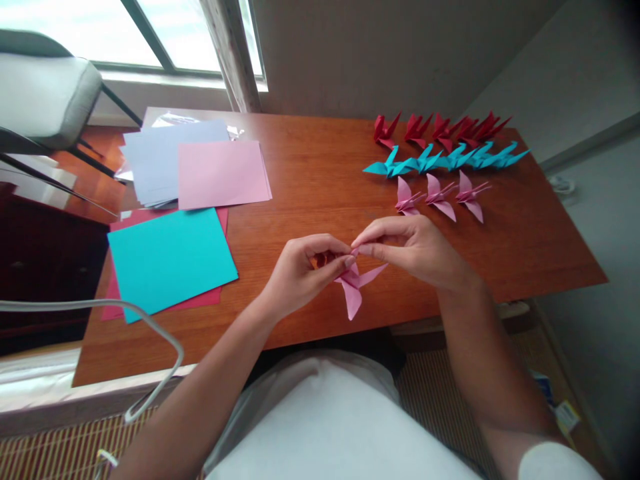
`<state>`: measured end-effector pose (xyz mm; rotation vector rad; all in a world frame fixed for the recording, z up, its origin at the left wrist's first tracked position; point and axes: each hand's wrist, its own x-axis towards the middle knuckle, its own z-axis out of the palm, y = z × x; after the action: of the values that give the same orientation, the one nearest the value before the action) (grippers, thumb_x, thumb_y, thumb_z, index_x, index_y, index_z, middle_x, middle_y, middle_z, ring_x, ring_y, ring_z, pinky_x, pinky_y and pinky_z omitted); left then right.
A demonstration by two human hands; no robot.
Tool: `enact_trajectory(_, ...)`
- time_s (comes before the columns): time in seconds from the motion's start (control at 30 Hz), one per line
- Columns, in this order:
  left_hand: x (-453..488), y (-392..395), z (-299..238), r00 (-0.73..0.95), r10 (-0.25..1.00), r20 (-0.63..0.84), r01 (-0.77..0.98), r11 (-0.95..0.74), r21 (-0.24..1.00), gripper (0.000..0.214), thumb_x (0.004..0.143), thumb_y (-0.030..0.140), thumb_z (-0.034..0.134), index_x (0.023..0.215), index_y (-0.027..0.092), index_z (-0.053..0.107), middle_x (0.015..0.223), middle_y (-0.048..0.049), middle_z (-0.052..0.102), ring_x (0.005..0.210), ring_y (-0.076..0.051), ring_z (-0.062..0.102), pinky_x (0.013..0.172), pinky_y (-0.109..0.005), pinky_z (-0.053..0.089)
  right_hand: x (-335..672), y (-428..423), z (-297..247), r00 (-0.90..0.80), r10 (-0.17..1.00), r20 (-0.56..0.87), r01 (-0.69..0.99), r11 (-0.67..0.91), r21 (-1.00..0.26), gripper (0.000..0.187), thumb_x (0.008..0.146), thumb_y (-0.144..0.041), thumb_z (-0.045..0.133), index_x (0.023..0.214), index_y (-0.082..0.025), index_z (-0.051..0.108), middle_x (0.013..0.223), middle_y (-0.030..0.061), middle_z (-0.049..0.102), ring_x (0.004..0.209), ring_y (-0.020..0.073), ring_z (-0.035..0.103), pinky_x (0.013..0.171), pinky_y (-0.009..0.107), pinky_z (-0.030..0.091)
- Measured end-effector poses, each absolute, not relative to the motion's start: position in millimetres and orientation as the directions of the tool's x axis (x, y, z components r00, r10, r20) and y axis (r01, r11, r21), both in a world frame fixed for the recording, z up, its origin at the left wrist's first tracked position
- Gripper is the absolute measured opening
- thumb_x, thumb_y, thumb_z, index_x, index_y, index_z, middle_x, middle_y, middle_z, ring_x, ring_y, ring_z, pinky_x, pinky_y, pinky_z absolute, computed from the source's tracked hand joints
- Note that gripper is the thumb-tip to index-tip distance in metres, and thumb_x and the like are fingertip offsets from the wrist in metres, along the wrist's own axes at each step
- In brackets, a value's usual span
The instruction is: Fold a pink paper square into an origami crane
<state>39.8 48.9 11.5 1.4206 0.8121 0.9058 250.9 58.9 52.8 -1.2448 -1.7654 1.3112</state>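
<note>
Between my two hands, above the table's near edge, is a pink paper crane (pixel 353 287) with its wings spread. My left hand (pixel 313 270) pinches its body between thumb and fingers. With thumb and forefinger, my right hand (pixel 407 250) grips a tip at the crane's upper end; the fingertips hide that tip. Just beyond my right hand stand three finished pink cranes (pixel 441 197) in a row. Behind them runs a row of several turquoise cranes (pixel 456 157), and farther back a row of several red cranes (pixel 416 130).
On the left of the wooden table (pixel 310 173) lie turquoise sheets (pixel 173 260) over red paper (pixel 113 287), with pink sheets (pixel 223 173) and pale grey-blue sheets (pixel 150 160) behind. A white cable-like arm (pixel 165 333) curves across the lower left. A chair (pixel 50 93) stands by the window.
</note>
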Motion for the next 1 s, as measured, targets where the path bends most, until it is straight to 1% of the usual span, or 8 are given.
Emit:
enact_trajectory(0.27,41.3,48.9,11.7,0.431,0.902,0.04,-0.003,-0.043,0.999,0.026,0.085,0.041,0.079,0.082,0.015,0.074,0.073,-0.003,0.073,0.065,-0.013,0.062,0.059,-0.022,0.045,248.0,57.0,54.0,-0.388,0.921,-0.015,0.379,0.145,-0.914,0.009,0.087,-0.03,0.074,0.088,-0.022,0.079,0.089,0.0024,0.078,0.086,0.0189,0.071,0.077,0.03,0.055)
enact_trajectory(0.43,39.6,49.5,9.5,0.433,0.898,0.07,0.018,-0.087,0.996,0.023,0.087,0.037,0.077,0.084,0.015,0.075,0.075,-0.0032,0.073,0.066,-0.013,0.061,0.06,-0.023,0.046,246.2,56.1,56.1,-0.393,0.92,0.007,0.418,0.185,-0.89,0.007,0.087,-0.027,0.073,0.087,-0.021,0.078,0.086,0.0023,0.077,0.081,0.0181,0.07,0.073,0.03,0.053)
enact_trajectory(0.57,39.1,50.1,8.8,0.413,0.905,0.098,0.062,-0.135,0.989,0.023,0.087,0.038,0.077,0.083,0.015,0.075,0.073,-0.0035,0.072,0.065,-0.014,0.06,0.061,-0.024,0.046,244.7,55.4,57.9,-0.394,0.919,0.028,0.451,0.219,-0.865,0.005,0.088,-0.025,0.072,0.085,-0.022,0.076,0.085,0.0016,0.077,0.079,0.0176,0.069,0.072,0.03,0.053)
enact_trajectory(0.77,39.6,50.4,10.2,0.401,0.908,0.123,0.105,-0.179,0.978,0.02,0.09,0.032,0.072,0.08,0.014,0.075,0.07,-0.0029,0.07,0.062,-0.012,0.056,0.058,-0.024,0.041,243.8,54.7,58.9,-0.422,0.903,0.083,0.483,0.302,-0.822,0.005,0.087,-0.02,0.071,0.084,-0.022,0.074,0.082,0.0002,0.075,0.075,0.0156,0.067,0.07,0.028,0.051)
enact_trajectory(0.9,40.0,51.2,11.3,0.415,0.898,0.149,0.109,-0.211,0.971,0.017,0.089,0.028,0.072,0.079,0.014,0.075,0.068,-0.0017,0.069,0.06,-0.011,0.052,0.057,-0.024,0.038,243.5,53.7,58.8,-0.388,0.916,0.098,0.498,0.298,-0.814,0.008,0.085,-0.016,0.071,0.08,-0.021,0.073,0.078,0.0,0.074,0.072,0.0153,0.066,0.067,0.028,0.05)
enact_trajectory(1.0,40.8,51.3,11.4,0.416,0.899,0.14,0.106,-0.2,0.974,0.017,0.088,0.028,0.072,0.078,0.014,0.074,0.067,-0.0009,0.067,0.059,-0.01,0.05,0.055,-0.023,0.036,242.5,53.3,57.4,-0.36,0.928,0.1,0.501,0.283,-0.818,0.01,0.085,-0.014,0.069,0.078,-0.02,0.073,0.076,-0.0002,0.074,0.07,0.0148,0.065,0.064,0.028,0.047)
